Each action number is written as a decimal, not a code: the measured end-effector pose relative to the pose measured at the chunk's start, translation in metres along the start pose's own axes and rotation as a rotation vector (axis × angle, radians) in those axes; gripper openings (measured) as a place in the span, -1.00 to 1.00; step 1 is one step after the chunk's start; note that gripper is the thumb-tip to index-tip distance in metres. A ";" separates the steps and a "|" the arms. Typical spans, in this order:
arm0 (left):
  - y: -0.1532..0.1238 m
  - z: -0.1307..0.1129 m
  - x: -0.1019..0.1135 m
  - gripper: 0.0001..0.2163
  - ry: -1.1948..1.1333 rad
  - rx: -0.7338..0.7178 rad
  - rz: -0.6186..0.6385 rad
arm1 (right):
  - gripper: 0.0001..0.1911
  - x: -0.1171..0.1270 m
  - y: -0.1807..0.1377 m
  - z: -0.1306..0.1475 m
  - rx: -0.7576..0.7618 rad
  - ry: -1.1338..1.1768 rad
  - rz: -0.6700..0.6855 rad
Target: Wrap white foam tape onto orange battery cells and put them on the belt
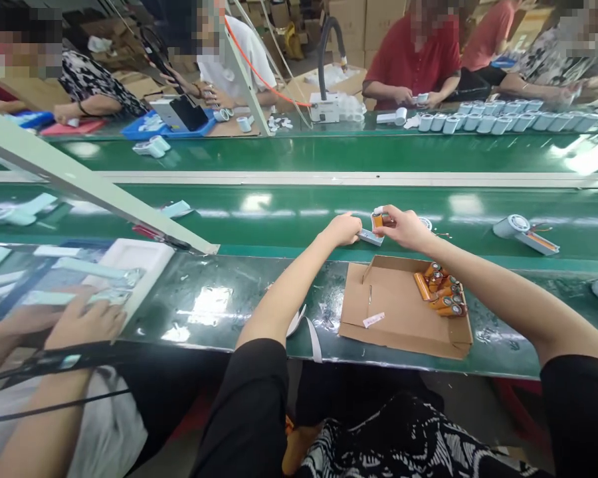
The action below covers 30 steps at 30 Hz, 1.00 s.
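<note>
Over belt (289, 229), hands (404, 226) w/ orange cyl. (377, 220), grey case (371, 237), label (373, 320) txt illegible

Both arms stretched forward, bare from about the elbow down. Left forearm (289, 285) angles away and inward; left hand (343, 230), back uppermost, fingers curled in a closed grip. Right forearm (498, 289) slants inward from the opposite side; right hand (403, 227) in a thumb-and-finger pinch. Hands near each other, apart, roughly level.
</note>
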<state>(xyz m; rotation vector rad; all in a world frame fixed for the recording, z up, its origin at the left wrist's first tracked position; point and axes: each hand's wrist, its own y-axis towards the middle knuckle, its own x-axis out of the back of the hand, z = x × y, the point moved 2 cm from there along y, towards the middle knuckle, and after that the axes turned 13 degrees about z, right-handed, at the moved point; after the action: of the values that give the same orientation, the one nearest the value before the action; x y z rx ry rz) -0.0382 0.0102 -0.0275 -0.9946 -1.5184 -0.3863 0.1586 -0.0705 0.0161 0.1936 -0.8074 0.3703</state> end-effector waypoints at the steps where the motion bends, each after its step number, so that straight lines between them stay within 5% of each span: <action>1: 0.003 0.000 0.001 -0.84 -0.020 0.011 0.002 | -0.67 0.000 0.000 -0.004 -0.010 -0.073 -0.009; 7: 0.013 0.001 0.010 -0.87 -0.154 0.074 0.024 | -0.75 0.001 0.007 -0.017 -0.092 -0.302 -0.030; 13: 0.013 -0.002 0.009 -0.76 -0.256 0.138 -0.063 | -0.77 -0.008 0.007 -0.008 -0.184 -0.736 0.299; 24: 0.020 -0.012 -0.004 -0.83 -0.405 0.183 -0.191 | -0.51 -0.014 0.035 0.009 -0.220 -0.897 0.607; 30: 0.029 -0.028 -0.004 -0.86 -0.506 0.151 -0.242 | -0.57 0.001 0.030 0.008 -0.198 -0.941 0.557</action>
<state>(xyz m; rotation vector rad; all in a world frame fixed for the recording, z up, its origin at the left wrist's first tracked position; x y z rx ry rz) 0.0018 0.0047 -0.0336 -0.8253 -2.1033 -0.1887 0.1415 -0.0449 0.0232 -0.0669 -1.8322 0.7365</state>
